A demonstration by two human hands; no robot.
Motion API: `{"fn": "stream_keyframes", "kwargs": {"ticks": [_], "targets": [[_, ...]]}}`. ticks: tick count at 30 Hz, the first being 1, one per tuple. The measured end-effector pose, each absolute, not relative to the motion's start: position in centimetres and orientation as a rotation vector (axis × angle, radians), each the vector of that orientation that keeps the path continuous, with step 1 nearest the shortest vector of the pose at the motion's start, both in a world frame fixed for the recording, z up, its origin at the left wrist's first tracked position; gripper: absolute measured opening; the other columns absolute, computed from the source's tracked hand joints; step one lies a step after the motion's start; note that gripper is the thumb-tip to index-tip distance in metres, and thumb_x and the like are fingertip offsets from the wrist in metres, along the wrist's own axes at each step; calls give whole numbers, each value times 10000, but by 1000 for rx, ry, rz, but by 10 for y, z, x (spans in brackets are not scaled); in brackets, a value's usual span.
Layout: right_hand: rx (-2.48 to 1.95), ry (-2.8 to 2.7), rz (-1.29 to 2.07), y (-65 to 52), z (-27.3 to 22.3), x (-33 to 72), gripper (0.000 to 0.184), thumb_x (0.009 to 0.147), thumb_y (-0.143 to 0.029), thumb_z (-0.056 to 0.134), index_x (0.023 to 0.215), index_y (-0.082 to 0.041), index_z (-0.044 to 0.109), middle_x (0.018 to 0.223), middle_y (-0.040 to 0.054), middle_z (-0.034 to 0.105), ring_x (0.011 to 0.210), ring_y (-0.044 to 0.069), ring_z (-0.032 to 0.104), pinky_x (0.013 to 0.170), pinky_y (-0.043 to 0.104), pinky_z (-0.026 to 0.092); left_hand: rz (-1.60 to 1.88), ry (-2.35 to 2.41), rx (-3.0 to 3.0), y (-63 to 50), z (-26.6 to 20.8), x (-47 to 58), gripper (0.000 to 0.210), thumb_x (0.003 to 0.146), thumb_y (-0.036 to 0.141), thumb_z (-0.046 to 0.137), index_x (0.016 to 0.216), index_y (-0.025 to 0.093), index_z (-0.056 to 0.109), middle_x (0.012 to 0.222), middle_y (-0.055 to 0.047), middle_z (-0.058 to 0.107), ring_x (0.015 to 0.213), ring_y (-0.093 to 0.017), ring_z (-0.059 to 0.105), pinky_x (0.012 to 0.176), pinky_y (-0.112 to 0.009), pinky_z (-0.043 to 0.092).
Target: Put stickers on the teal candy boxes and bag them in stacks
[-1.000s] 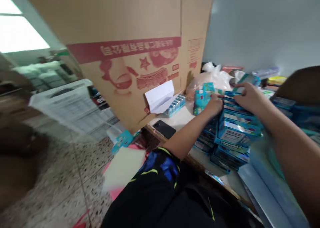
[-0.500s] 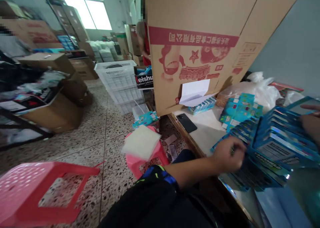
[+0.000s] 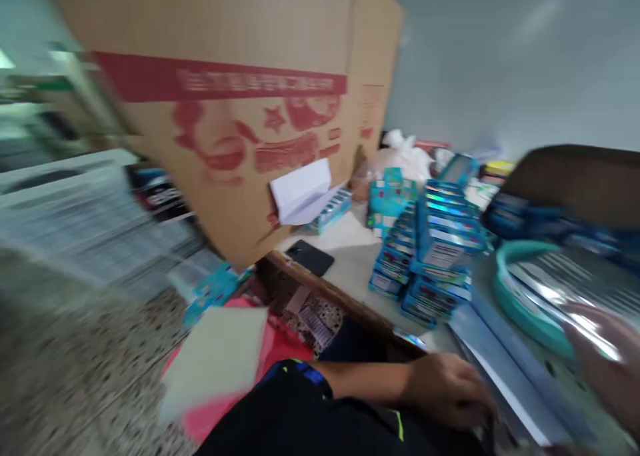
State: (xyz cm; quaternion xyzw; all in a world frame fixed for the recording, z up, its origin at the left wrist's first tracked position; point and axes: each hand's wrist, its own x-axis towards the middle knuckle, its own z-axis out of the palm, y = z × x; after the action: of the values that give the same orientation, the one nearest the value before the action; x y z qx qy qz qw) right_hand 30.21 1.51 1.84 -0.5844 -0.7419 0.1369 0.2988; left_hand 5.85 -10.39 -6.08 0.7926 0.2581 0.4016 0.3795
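My left hand (image 3: pixel 453 386) is low at the table's front edge, its fingers curled inward. Blur at the fingertips hides whatever may be in them. At the right edge my right hand (image 3: pixel 603 349) is smeared by motion beside a turquoise basin (image 3: pixel 505 269) with shiny silvery packs (image 3: pixel 545 286) in it. I cannot make out whether its fingers hold one. Ahead of my left hand, rows of blue printed boxes (image 3: pixel 445 243) stand stacked on the table. Flattened teal cartons (image 3: pixel 393 203) lie just behind them.
A large cardboard box (image 3: pixel 225 36) stands upright at the table's left end. In front of it are a dark phone (image 3: pixel 310 257) and a folded white paper (image 3: pixel 303 193). A pink stool (image 3: pixel 215 423) bears pale sheets. White crates (image 3: pixel 75 223) stand on the floor at left.
The view has swung right, bringing the basin into sight. My left hand has left the blue boxes and dropped toward the table's front edge. My right hand has moved from the boxes to the basin.
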Motion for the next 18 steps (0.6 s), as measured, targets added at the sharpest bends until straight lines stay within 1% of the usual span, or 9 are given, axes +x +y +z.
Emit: {"fn": "stream_keyframes", "kwargs": {"ticks": [2, 3, 6, 9, 11, 12, 14, 16, 18], "targets": [[-1633, -1884, 375, -21, -9, 320, 276, 864, -654, 493, 1015, -473, 635, 1168, 176, 692, 1132, 398, 687, 946, 595, 534, 1089, 656, 2001, -89, -67, 63, 186, 809, 377, 579, 752, 433, 747, 834, -102, 777, 888, -283, 781, 885, -498, 576], [-1674, -1849, 414, -36, -21, 321, 258, 856, -618, 495, 993, -449, 633, 1160, 181, 695, 1125, 413, 693, 969, 607, 537, 1116, 655, 2014, -81, -70, 67, 196, 834, 370, 573, 794, 419, 758, 840, -112, 777, 882, -299, 777, 917, -526, 568], [-1644, -1862, 680, -68, -46, 307, 290, 930, -508, 473, 1117, -374, 650, 1219, 122, 728, 1184, 349, 700, 1057, 556, 550, 1179, 637, 2104, -52, -68, 85, 229, 899, 352, 550, 939, 387, 773, 906, -107, 783, 944, -315, 757, 985, -562, 545], [-1590, -1871, 565, -85, -64, 287, 314, 946, -401, 523, 1207, -295, 664, 1332, 139, 692, 1236, 319, 674, 1065, 510, 547, 1156, 658, 2300, -23, -55, 106, 269, 938, 298, 522, 1072, 317, 753, 1039, -86, 779, 1095, -275, 713, 1109, -534, 493], [-1615, -1883, 397, -92, -74, 278, 298, 943, -318, 550, 1196, -246, 690, 1379, 158, 672, 1263, 343, 648, 1060, 551, 528, 995, 795, 2456, -7, -47, 120, 321, 963, 235, 495, 1189, 261, 722, 1208, -93, 747, 1251, -262, 643, 1209, -532, 400], [-1647, -1898, 330, -95, -78, 276, 281, 950, -286, 559, 1186, -241, 704, 1394, 154, 669, 1287, 359, 629, 1062, 583, 510, 869, 906, 2515, 0, -45, 126, 356, 968, 214, 499, 1266, 240, 691, 1320, -107, 704, 1345, -278, 579, 1244, -560, 342], [-1679, -1921, 271, -99, -84, 275, 277, 966, -250, 570, 1202, -254, 715, 1422, 137, 661, 1340, 372, 588, 1072, 617, 481, 551, 1109, 2581, 10, -47, 135, 394, 970, 220, 531, 1346, 206, 648, 1465, -150, 610, 1422, -330, 500, 1240, -615, 311], [-1648, -1894, 313, -101, -88, 280, 253, 972, -271, 601, 1191, -258, 726, 1424, 134, 658, 1337, 354, 593, 1076, 593, 488, 312, 1211, 2576, 16, -55, 137, 394, 990, 257, 538, 1365, 192, 636, 1506, -169, 573, 1428, -349, 485, 1225, -617, 323], [-1622, -1754, 376, -100, -89, 286, 263, 949, -325, 656, 1186, -235, 725, 1412, 160, 646, 1310, 333, 613, 1080, 548, 510, 235, 1203, 2558, 18, -62, 133, 390, 1020, 300, 511, 1376, 195, 631, 1503, -152, 580, 1433, -334, 476, 1233, -585, 315]]}}
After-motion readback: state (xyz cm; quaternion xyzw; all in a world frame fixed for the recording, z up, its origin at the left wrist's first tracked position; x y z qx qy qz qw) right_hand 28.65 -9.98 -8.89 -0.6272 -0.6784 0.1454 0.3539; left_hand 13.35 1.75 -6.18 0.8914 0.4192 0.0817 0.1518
